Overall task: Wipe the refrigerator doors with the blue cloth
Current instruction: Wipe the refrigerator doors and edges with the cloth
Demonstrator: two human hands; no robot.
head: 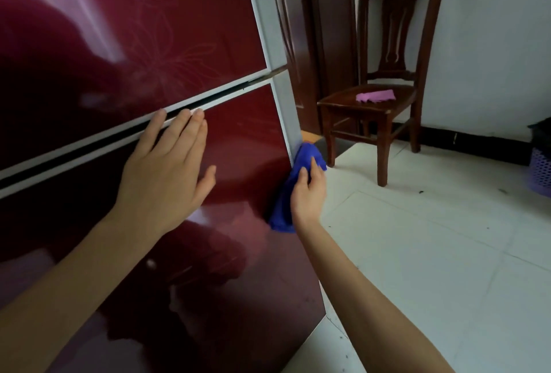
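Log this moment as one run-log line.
step: wiping right edge of lower door | right hand: grips blue cloth against edge | left hand: rests flat on lower door

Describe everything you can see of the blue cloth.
The blue cloth is a deep, saturated blue and looks like soft fabric. It is bunched into a long crumpled wad, not spread flat, and runs roughly upright. The right hand grips it, fingers curled over its outer side, holding it against the right edge of the lower refrigerator door, where the glossy red panel meets pale trim. Its top end laps onto that trim; its bottom end hangs below the hand.
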